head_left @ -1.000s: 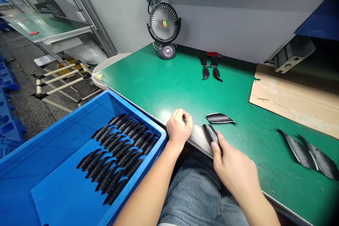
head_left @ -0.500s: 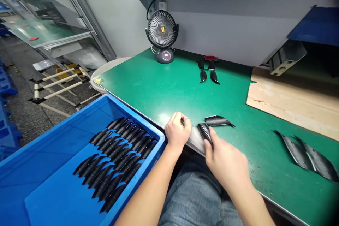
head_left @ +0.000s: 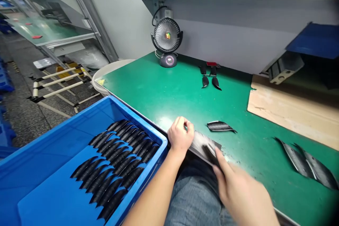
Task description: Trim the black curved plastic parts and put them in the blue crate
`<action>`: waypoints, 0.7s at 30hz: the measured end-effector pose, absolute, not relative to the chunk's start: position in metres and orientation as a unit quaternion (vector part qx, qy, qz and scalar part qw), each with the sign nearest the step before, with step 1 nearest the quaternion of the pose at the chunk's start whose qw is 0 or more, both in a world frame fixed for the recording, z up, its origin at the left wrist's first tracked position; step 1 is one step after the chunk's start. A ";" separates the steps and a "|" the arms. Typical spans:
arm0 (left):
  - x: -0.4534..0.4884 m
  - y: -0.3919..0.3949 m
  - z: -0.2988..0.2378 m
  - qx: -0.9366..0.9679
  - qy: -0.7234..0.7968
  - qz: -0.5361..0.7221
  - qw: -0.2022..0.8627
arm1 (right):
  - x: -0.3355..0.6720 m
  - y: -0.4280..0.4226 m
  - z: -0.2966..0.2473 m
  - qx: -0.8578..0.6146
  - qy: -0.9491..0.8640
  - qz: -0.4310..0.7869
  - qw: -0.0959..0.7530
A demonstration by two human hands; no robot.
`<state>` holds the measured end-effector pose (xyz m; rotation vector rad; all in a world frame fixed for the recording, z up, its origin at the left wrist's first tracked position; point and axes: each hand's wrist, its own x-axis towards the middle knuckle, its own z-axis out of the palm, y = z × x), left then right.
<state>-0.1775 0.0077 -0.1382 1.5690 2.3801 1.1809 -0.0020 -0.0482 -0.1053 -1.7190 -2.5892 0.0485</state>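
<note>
Right hand (head_left: 239, 183) slid rightward along the strip (head_left: 198, 142), pinching a part (head_left: 210, 154). Left hand (head_left: 180, 135): can't tell its hold. I'd stroke evenly.

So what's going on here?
A person grips a black piece in the right hand at a gray sheet on the edge of the table; blur hides whether the two touch. The left hand is curled at the sheet's left end. A similar piece lies just beyond, two more lie to the right, and rows of them sit in the bin.
</note>
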 end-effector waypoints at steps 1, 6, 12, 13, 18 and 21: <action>-0.177 0.008 -0.138 0.508 0.772 0.381 0.029 | -0.002 -0.044 -0.103 -0.573 -0.818 0.051 0.005; -0.176 0.007 -0.136 0.505 0.779 0.369 0.032 | 0.007 -0.030 -0.097 -0.606 -0.784 0.135 -0.017; -0.177 0.008 -0.135 0.508 0.776 0.372 0.018 | 0.011 -0.028 -0.100 -0.587 -0.798 0.133 -0.013; -0.177 0.008 -0.135 0.508 0.776 0.373 0.017 | 0.011 -0.028 -0.101 -0.586 -0.798 0.136 -0.012; -0.175 0.009 -0.136 0.508 0.775 0.375 0.018 | 0.009 -0.030 -0.102 -0.586 -0.806 0.085 -0.012; -0.174 0.010 -0.135 0.508 0.776 0.373 0.018 | 0.007 -0.029 -0.100 -0.573 -0.817 0.065 -0.007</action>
